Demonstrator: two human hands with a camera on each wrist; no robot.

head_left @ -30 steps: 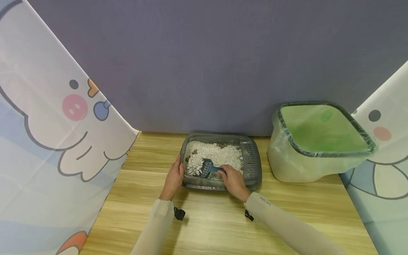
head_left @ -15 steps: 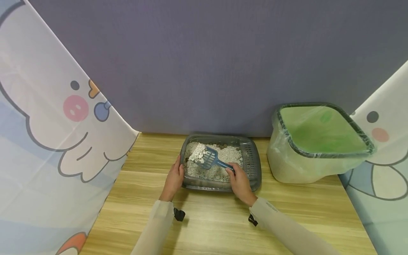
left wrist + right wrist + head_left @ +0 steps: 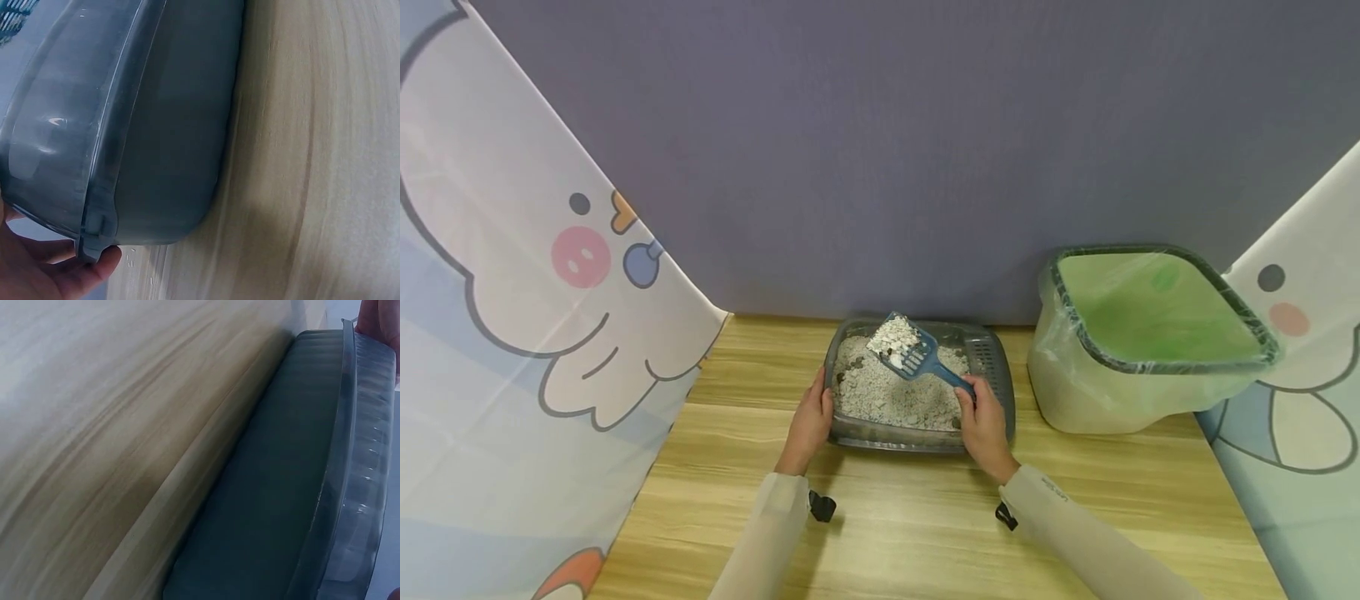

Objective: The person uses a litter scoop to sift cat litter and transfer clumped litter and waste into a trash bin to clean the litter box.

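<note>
A dark grey litter box [image 3: 887, 438] holds pale granular litter [image 3: 891, 407] with several small brown lumps. At its left end my left hand [image 3: 809, 421] grips the rim; in the left wrist view, fingers [image 3: 103, 265] wrap under the lip of the box [image 3: 169, 137]. My right hand [image 3: 987, 427] holds a blue slotted litter scoop [image 3: 934, 365] by its handle, over the box. Pale litter [image 3: 895, 335] and a dark lump lie on the raised, tilted scoop blade. The right wrist view shows mostly the box's outer wall [image 3: 269, 469]; the scoop is out of sight there.
Right of the box stands a bin [image 3: 1090, 392] with a clear liner and dark rim, green inside. A grey-purple wall [image 3: 880, 167] rises behind the wooden table [image 3: 895, 517]. Printed cloths hang at the left [image 3: 625, 350] and right.
The loaded scoop has risen from the litter, moving right and away from me, with my right hand shifting right along with it. My left hand stays on the box rim.
</note>
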